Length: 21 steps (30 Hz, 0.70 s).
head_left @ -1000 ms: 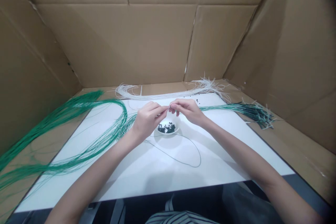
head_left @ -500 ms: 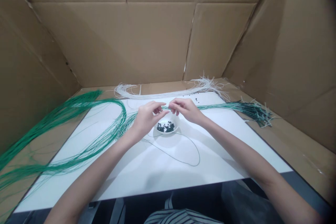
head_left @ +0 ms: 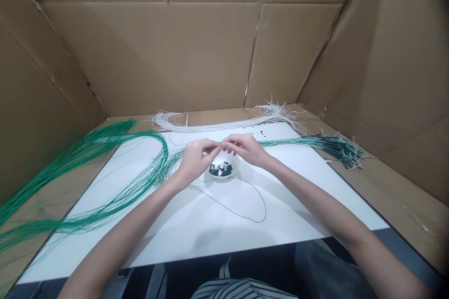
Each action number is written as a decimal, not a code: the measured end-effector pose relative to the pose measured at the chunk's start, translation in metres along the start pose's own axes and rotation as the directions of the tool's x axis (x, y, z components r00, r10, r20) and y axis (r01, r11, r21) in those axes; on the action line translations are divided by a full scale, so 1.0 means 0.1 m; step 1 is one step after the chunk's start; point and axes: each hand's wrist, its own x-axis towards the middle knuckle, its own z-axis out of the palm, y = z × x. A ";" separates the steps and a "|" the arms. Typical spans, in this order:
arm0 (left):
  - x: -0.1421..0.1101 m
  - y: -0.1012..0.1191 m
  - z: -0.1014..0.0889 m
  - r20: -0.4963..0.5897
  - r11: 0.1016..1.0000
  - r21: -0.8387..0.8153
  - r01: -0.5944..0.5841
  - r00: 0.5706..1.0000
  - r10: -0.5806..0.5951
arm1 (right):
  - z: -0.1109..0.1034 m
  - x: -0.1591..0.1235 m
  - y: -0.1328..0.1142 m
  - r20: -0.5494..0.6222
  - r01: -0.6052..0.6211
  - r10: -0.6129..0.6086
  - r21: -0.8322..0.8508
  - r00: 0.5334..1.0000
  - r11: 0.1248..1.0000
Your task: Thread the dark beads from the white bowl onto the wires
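Above a small white bowl [head_left: 222, 178] of black beads [head_left: 220, 169], my two hands meet fingertip to fingertip. Thumb and forefinger of my left hand [head_left: 198, 159] are pinched together. My right hand [head_left: 247, 149] is also closed in a pinch, touching the left fingertips. Whatever lies between the fingers is too small to make out. A thin dark cord [head_left: 264, 208] forms a loose loop on the white tabletop in front of the bowl. Behind my hands runs a bundle of green cords [head_left: 284, 142], partly hidden by them.
Long green strands [head_left: 115, 203] curve over the left side of the white table [head_left: 224, 238]. The bundle's dark, pale-tipped ends [head_left: 342, 149] lie at the right. White cords [head_left: 210, 127] stretch along the back, with a few loose black beads [head_left: 262, 132] nearby. Cardboard walls [head_left: 210, 56] enclose the table.
My left thumb and fingers have closed from a spread position into a pinch. The fingertips of both hands have come together. The bowl and cords look the same.
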 end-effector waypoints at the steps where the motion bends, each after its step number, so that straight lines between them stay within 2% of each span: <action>1: 0.00 0.00 0.01 -0.001 1.000 -0.020 0.007 1.000 -0.007 | 0.00 0.00 -0.01 -0.005 0.003 -0.003 0.003 1.000 1.000; 7: 0.02 0.01 -0.01 -0.018 0.987 -0.145 0.073 0.997 -0.077 | -0.05 0.00 -0.02 -0.136 -0.027 0.050 0.164 0.989 0.986; 13: 0.04 -0.03 -0.05 -0.021 0.971 -0.212 0.110 0.993 -0.117 | -0.13 0.03 0.04 -0.348 0.015 0.060 0.209 0.936 0.978; 16: 0.04 -0.04 -0.07 -0.051 0.975 -0.185 0.120 0.990 -0.132 | -0.15 0.03 0.06 -0.360 0.052 0.029 0.215 0.932 0.975; 21: 0.05 -0.01 -0.10 -0.118 0.984 -0.160 0.085 0.988 -0.104 | -0.14 0.01 0.04 -0.283 0.048 0.038 0.290 0.958 0.956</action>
